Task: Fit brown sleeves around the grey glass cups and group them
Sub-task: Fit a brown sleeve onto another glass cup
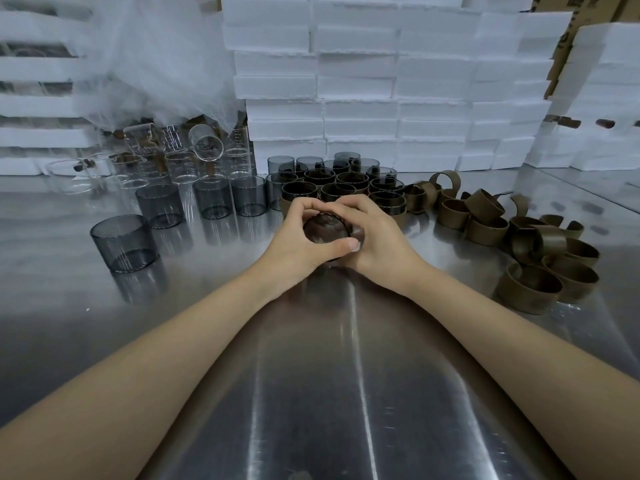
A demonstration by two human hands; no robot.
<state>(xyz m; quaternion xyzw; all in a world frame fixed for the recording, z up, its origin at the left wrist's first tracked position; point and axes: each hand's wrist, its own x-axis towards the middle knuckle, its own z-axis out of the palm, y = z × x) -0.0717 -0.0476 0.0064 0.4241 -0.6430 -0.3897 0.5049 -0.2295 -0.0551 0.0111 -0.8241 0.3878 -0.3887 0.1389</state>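
Observation:
Both my hands wrap around one grey glass cup [325, 227] in the middle of the steel table. My left hand [297, 237] curls round its left side with the thumb across the near rim. My right hand [372, 237] grips its right side, where a bit of brown sleeve [356, 233] shows between the fingers. Just behind stands a tight group of sleeved cups [346, 187]. Bare grey cups [123, 242] stand to the left. Loose brown sleeves [530, 289] lie in a pile on the right.
Clear glass beakers [180, 161] cluster at the back left under white netting. Stacked white foam boxes [363, 98] form a wall behind the cups. The steel table [346, 375] reaches to the near edge between my forearms.

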